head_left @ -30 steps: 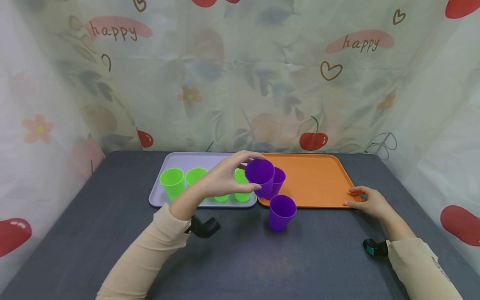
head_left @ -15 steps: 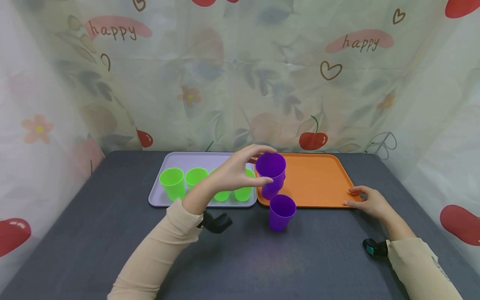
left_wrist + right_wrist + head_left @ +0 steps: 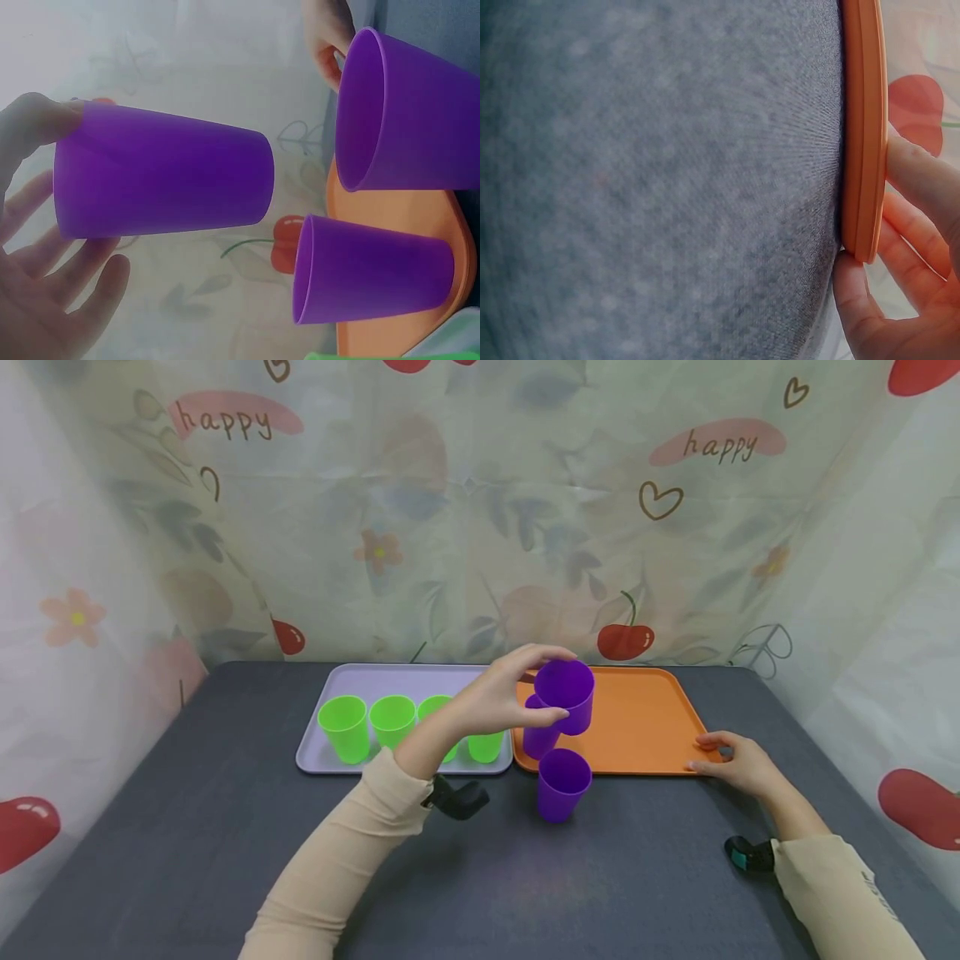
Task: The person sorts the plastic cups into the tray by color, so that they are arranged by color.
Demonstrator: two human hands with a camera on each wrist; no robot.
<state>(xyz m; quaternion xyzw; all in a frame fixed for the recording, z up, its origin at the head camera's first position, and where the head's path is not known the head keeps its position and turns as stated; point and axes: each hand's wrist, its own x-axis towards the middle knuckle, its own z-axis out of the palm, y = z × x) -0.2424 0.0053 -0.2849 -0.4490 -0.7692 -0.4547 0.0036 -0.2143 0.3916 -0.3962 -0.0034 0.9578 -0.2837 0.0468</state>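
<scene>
My left hand (image 3: 498, 693) grips a purple cup (image 3: 573, 706) at its rim, thumb on the near side and fingers on the far side. In the left wrist view this cup (image 3: 169, 172) hangs above the others. Behind it, a second purple cup (image 3: 538, 743) stands at the left end of the orange tray (image 3: 637, 718). Another purple cup (image 3: 561, 793) is upright on the table just in front of that tray. My right hand (image 3: 738, 762) holds the tray's front right corner, its thumb and fingers around the rim (image 3: 864, 135).
A lilac tray (image 3: 405, 677) lies left of the orange one, bearing a row of several green cups (image 3: 345, 731), partly hidden by my left arm. The dark table (image 3: 480, 877) ends at a patterned curtain behind the trays.
My left hand has carried its cup to the right, past the standing cup and over the orange tray. That standing cup now shows on its left. The right hand stays in place.
</scene>
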